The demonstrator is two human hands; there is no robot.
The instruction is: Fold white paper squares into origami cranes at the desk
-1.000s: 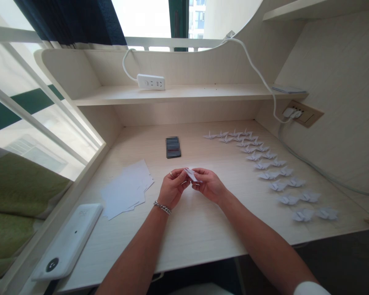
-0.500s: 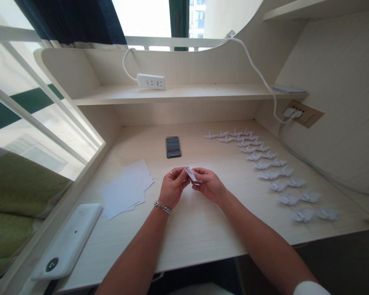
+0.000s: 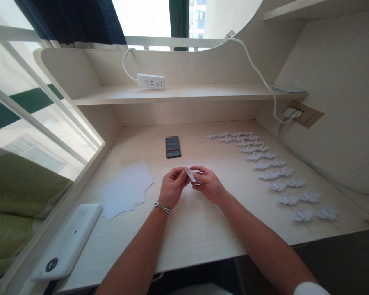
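A small folded piece of white paper is pinched between both my hands above the middle of the pale wooden desk. My left hand, with a ring and a chain bracelet, grips its left end with closed fingers. My right hand pinches its right end. A loose stack of white paper sheets lies to the left of my left hand. Several finished white paper cranes stand in two rows to the right.
A dark phone lies flat behind my hands. A white device rests on the left ledge. A power strip sits on the shelf, its cable running to a wall socket at the right.
Both hands have shifted slightly and the folded paper has turned a little between the fingers. Everything else on the desk stays put.
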